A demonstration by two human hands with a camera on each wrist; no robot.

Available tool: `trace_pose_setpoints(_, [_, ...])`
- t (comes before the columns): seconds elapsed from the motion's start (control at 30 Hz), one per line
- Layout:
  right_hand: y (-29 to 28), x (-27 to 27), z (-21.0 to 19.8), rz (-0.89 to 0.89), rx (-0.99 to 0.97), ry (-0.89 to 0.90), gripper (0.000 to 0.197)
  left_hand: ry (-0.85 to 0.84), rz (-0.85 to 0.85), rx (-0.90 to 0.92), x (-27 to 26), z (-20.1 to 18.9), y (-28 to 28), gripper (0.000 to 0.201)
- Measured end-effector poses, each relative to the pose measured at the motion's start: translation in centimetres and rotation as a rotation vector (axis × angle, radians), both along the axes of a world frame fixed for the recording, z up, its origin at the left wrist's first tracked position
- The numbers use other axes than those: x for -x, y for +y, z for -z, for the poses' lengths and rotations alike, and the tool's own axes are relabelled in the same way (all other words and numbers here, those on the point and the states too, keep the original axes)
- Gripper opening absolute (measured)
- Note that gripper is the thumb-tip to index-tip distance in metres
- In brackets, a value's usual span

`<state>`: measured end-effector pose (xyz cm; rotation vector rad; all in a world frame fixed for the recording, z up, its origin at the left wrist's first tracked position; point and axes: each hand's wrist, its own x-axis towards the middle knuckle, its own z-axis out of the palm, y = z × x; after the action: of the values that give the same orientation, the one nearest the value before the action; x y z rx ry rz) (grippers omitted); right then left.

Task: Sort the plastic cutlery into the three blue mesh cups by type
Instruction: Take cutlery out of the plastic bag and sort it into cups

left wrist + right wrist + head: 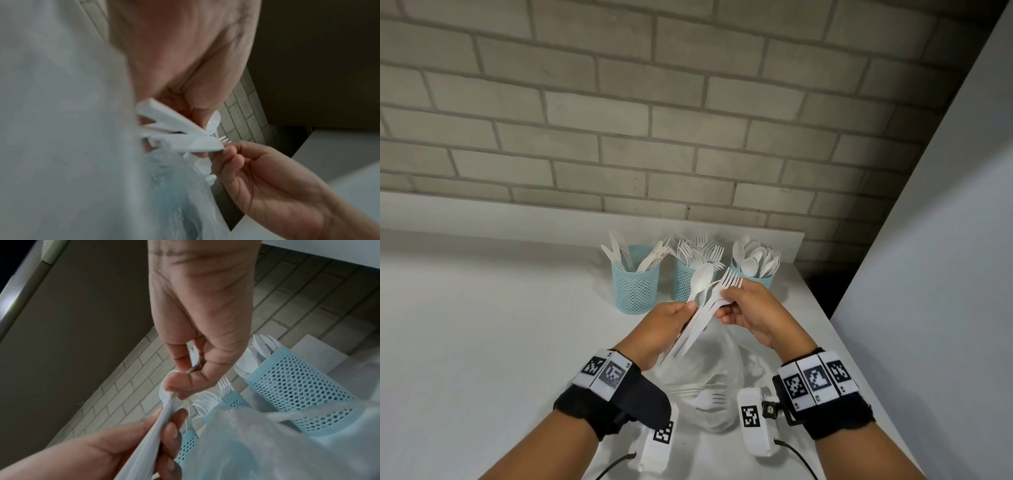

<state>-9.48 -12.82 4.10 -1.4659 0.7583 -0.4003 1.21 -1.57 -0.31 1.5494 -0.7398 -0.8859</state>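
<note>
Three blue mesh cups stand in a row at the back of the white table: the knife cup (635, 289), the fork cup (684, 286) and the spoon cup (766, 279). My left hand (690, 308) grips a bundle of white cutlery (697, 325) by the handles, with a spoon (703, 277) sticking up from it. My right hand (726, 303) pinches forks (731, 281) at the top of that bundle, just in front of the fork and spoon cups. In the right wrist view, a fork (194, 356) lies between the fingers of my right hand (185, 378).
A clear plastic bag (717, 380) lies on the table under my hands, with more forks (709, 394) inside. A brick wall runs behind the cups. The table edge (859, 363) runs along the right, next to a grey panel.
</note>
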Motion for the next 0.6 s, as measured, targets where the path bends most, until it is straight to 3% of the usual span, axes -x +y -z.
trace_pose_setpoints(0.23, [0.3,-1.0,0.6,-0.006,-0.007,-0.013,0.015,0.079,-0.007,0.046,0.9,0.1,-0.5,0.033])
trace_pose_setpoints(0.47, [-0.4,-1.4,0.4,-0.067,-0.185,-0.148,0.026,-0.134,-0.024,0.087,0.4,0.0,-0.5,0.033])
trace_pose_setpoints(0.6, [-1.1,-2.3,-0.2,-0.094,-0.091,-0.126,0.028,-0.071,-0.041,0.104,0.3,-0.3,-0.9,0.038])
